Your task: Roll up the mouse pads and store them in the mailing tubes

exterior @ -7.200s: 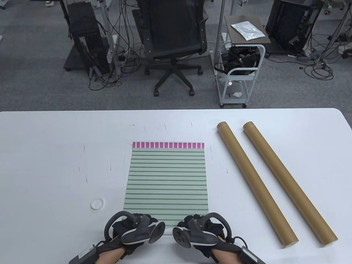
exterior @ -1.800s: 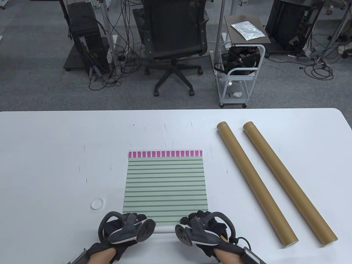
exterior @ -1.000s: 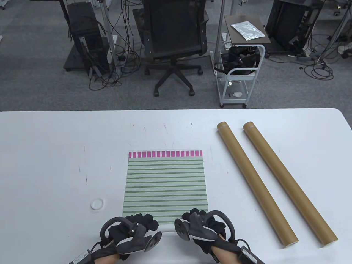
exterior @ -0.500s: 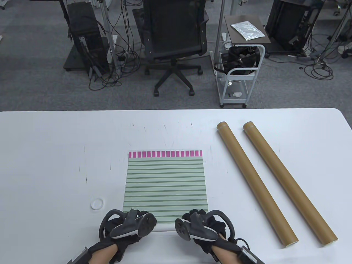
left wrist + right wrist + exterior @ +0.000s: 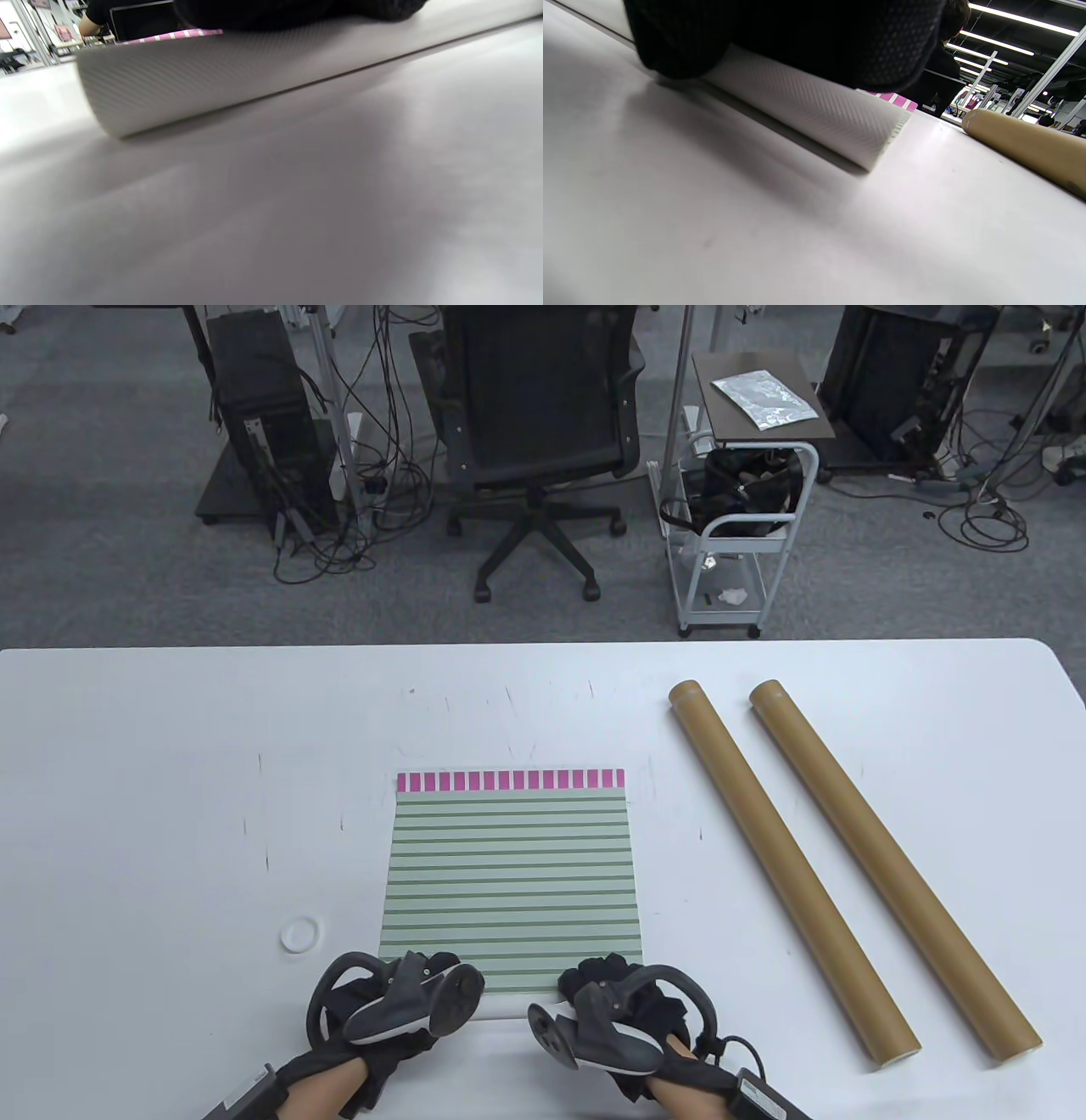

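A green striped mouse pad [image 5: 512, 865] with a pink far edge lies flat on the white table [image 5: 153, 780]. Its near end is curled into a white roll [image 5: 509, 1010]. My left hand [image 5: 416, 984] rests its fingers over the roll's left part, and my right hand [image 5: 611, 984] over its right part. The left wrist view shows the roll's textured white back [image 5: 203, 84] under my fingers [image 5: 297, 10]. The right wrist view shows the roll's right end [image 5: 831, 118] under my fingers [image 5: 797, 38]. Two brown mailing tubes [image 5: 789, 865] [image 5: 891, 865] lie at the right.
A small white round cap [image 5: 300, 935] lies left of the pad. The nearer tube's end shows in the right wrist view [image 5: 1026, 146]. An office chair [image 5: 534, 432] and a small cart [image 5: 738, 534] stand beyond the table's far edge.
Since the earliest frame the pad's pink far edge has come nearer as the near end rolled up. In the last second the hands only shifted slightly on the roll; the pad stayed put.
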{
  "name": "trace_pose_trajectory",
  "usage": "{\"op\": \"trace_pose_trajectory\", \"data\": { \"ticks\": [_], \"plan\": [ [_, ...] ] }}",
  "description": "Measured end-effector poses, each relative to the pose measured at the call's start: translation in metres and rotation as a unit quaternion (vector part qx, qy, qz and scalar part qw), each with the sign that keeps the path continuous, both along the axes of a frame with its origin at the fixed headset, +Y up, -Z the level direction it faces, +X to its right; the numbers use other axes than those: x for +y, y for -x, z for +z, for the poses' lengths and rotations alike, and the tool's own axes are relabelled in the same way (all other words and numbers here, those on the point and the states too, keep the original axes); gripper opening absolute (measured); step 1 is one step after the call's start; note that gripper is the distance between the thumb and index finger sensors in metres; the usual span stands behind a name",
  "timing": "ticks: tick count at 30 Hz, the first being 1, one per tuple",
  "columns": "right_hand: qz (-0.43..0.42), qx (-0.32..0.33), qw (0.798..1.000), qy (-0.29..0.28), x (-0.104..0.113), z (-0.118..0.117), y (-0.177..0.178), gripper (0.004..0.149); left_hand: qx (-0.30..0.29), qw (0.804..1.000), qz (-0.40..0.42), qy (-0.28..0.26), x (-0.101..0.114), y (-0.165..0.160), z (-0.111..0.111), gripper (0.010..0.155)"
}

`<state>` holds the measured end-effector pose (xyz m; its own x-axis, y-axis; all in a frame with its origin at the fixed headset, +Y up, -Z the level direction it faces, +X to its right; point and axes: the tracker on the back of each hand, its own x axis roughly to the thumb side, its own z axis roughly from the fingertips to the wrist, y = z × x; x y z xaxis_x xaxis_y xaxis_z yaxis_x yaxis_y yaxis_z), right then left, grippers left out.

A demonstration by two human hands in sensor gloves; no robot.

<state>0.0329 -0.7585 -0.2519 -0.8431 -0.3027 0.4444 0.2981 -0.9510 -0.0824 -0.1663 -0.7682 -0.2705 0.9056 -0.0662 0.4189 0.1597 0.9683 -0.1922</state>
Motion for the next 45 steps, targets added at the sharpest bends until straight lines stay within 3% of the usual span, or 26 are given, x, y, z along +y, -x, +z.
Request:
{"op": "trace_pose_trajectory", "data": {
  "ticks": [5,9,23,26,31,34,37,41,45],
  "plan": [
    [0.018,0.004,1.0,0.0,-0.003,0.002,0.001,0.051,-0.024,0.998,0.046,0.019,0.001,0.01,0.005,0.054],
    [0.024,0.001,1.0,0.005,-0.002,0.002,0.0,0.052,-0.048,0.991,-0.073,-0.099,0.003,-0.002,0.013,0.054],
    [0.01,-0.009,1.0,0.013,-0.002,-0.005,-0.005,0.051,-0.016,0.994,-0.068,-0.085,0.001,-0.001,0.004,0.048],
    [0.007,-0.006,1.0,0.001,0.001,-0.004,-0.004,0.051,-0.011,0.999,-0.019,-0.043,0.003,0.003,0.001,0.046],
    [0.0,-0.012,1.0,0.005,0.001,-0.006,-0.005,0.05,0.003,1.0,-0.008,-0.026,0.003,0.006,-0.004,0.045],
    [-0.005,-0.014,1.0,0.003,0.0,-0.007,-0.007,0.051,-0.006,0.999,-0.018,-0.048,0.007,0.004,0.0,0.051],
    [-0.03,-0.018,0.999,0.007,0.002,-0.013,-0.013,0.051,-0.007,0.998,-0.024,-0.052,0.009,-0.002,0.004,0.042],
    [-0.074,-0.035,0.996,0.036,0.005,-0.022,-0.018,0.046,-0.025,0.995,-0.052,-0.078,0.008,-0.009,0.011,0.044],
    [-0.064,-0.038,0.997,0.035,0.004,-0.021,-0.016,0.046,-0.034,0.994,-0.065,-0.085,0.008,-0.01,0.013,0.058]
  ]
}}
